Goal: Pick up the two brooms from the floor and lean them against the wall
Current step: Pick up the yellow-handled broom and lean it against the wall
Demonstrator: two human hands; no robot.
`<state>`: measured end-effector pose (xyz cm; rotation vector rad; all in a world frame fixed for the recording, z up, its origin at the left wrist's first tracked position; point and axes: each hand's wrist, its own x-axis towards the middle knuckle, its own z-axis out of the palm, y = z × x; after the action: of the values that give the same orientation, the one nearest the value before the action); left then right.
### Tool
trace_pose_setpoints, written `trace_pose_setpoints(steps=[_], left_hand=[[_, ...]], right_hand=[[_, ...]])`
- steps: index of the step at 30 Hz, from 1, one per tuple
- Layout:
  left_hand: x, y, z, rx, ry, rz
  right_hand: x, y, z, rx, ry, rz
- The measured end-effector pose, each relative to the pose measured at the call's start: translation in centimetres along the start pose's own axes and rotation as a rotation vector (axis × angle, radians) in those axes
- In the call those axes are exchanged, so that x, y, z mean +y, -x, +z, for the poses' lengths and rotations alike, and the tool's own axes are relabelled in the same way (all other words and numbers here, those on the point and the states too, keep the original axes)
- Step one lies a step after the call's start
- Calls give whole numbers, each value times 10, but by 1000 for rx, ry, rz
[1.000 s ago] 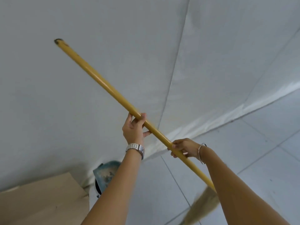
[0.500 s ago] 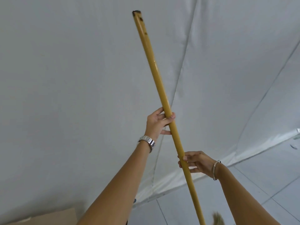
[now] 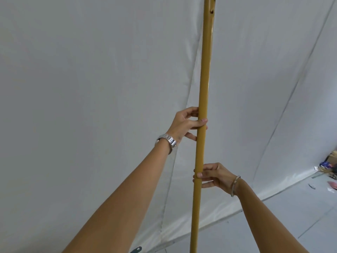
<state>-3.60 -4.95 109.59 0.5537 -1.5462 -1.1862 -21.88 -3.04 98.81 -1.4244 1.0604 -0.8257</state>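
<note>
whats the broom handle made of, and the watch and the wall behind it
Handle: looks like bamboo or wood, mustard-yellow with a dull sheen; dark pits near the top. Watch: metal, its shiny silver links catching light. Wall: seemingly white fabric or plastic sheeting, matte, with seams and folds rather than plaster.

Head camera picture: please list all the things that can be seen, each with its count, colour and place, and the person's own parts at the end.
broom handle: one, yellow, nearly upright in the middle, top and bottom out of frame; bristles not visible.
wall covering: one, white sheet with seams, fills the background behind the handle.
floor: one, light grey tiles, lower right.
small clutter: several items, mixed colours, far right by the wall; too small to identify.
dark green object: one, bottom edge, partly cut off.
wristwatch: one, silver, left wrist.
bracelet: one, silver, right wrist.
left hand: one, grips the handle, higher.
right hand: one, grips the handle, lower.
</note>
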Motion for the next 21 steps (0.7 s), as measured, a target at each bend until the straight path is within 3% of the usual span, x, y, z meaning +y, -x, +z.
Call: trace_pose_setpoints(steps=[11, 21], left_hand=[[127, 47, -83, 258, -154, 173], [222, 149, -244, 460, -341, 239]], right_hand=[[-100, -35, 130, -75, 18, -277], [-163, -85, 339, -214, -1, -420]])
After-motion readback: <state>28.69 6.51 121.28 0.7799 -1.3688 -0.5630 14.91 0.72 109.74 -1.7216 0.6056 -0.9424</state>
